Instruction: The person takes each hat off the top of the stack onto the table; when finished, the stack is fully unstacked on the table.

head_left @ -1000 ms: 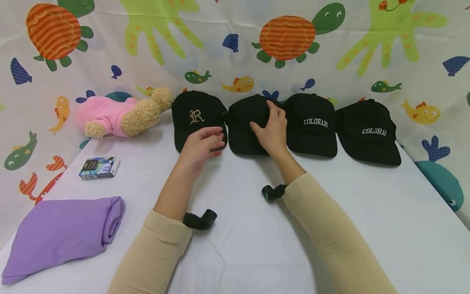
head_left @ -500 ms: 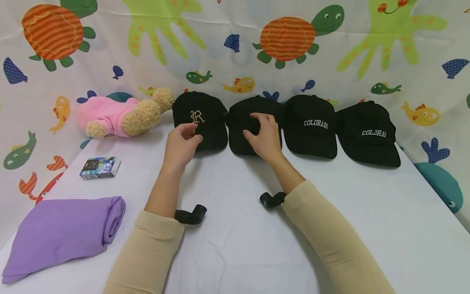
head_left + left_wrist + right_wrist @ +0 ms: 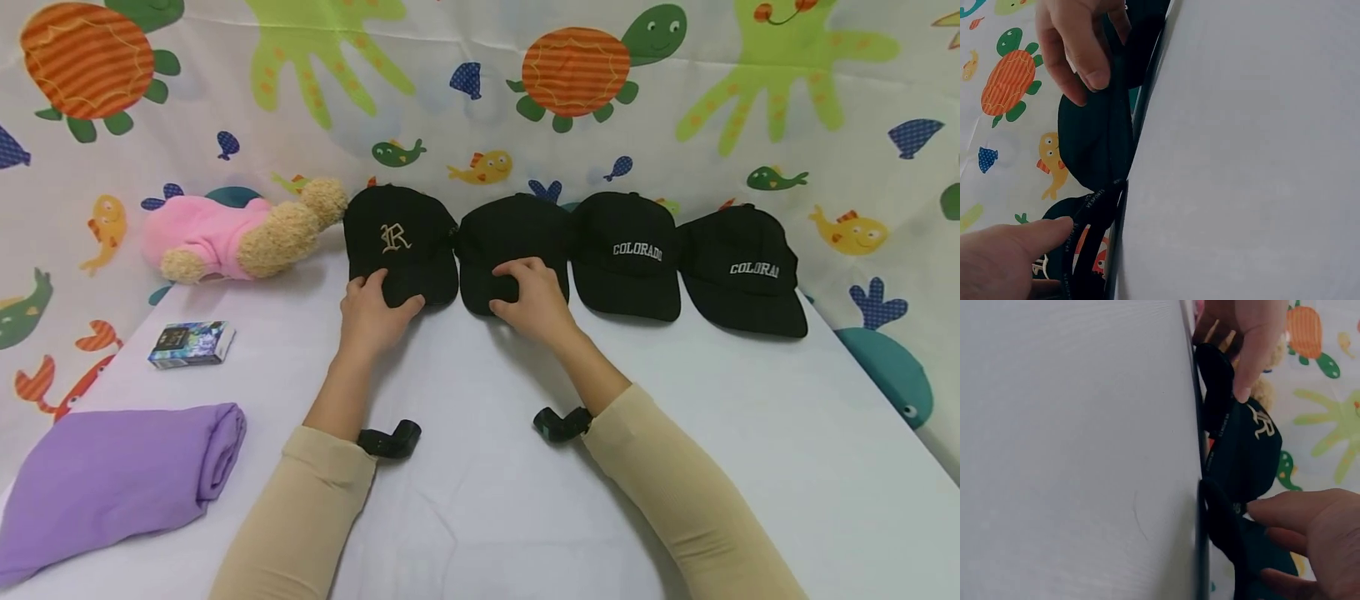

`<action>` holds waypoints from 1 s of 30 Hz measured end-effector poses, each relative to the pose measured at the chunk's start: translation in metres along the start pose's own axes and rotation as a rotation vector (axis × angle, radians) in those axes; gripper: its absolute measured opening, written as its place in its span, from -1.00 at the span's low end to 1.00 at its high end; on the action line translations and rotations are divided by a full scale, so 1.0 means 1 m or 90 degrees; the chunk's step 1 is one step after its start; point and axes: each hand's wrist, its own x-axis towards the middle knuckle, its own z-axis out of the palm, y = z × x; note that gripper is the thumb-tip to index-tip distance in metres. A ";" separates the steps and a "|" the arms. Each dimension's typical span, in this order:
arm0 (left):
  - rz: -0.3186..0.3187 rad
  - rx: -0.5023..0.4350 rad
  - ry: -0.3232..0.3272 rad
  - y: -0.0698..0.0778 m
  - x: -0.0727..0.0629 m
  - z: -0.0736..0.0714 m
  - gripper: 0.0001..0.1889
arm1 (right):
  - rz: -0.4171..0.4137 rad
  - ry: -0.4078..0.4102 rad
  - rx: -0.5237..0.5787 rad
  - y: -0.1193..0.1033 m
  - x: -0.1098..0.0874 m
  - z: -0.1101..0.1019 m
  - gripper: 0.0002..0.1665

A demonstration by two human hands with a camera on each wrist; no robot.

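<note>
Four black caps would be too many to count, so several stand in a row at the back of the white table. My left hand (image 3: 375,317) is at the brim of the cap with the letter R (image 3: 395,237), thumb at the front edge and fingers over its left part. At the plain black cap (image 3: 513,225) beside it, my right hand (image 3: 536,304) reaches over the brim, thumb and index finger curved apart. In the left wrist view, the left thumb (image 3: 1054,232) lies near lettered tape inside a cap. The right thumb (image 3: 1266,509) is close to the plain cap.
Two COLORADO caps (image 3: 628,258) continue the row to the right. A plush toy in pink (image 3: 206,237) lies at the back left, above a small patterned box (image 3: 192,344) and a folded purple cloth (image 3: 112,483). A sea-animal curtain (image 3: 315,142) hangs behind.
The left hand has moved left from between two caps and down to the R cap's brim. The right hand has come down from the plain cap's crown to its brim.
</note>
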 end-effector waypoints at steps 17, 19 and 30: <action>0.044 0.030 -0.079 -0.012 0.035 -0.015 -0.12 | 0.020 -0.054 -0.050 0.008 -0.003 -0.004 -0.45; 0.049 0.028 -0.077 -0.010 0.039 -0.016 -0.12 | 0.021 -0.055 -0.050 0.009 -0.003 -0.006 -0.46; 0.046 0.041 -0.094 -0.009 0.052 -0.019 -0.11 | 0.018 -0.061 -0.052 0.014 0.001 -0.006 -0.45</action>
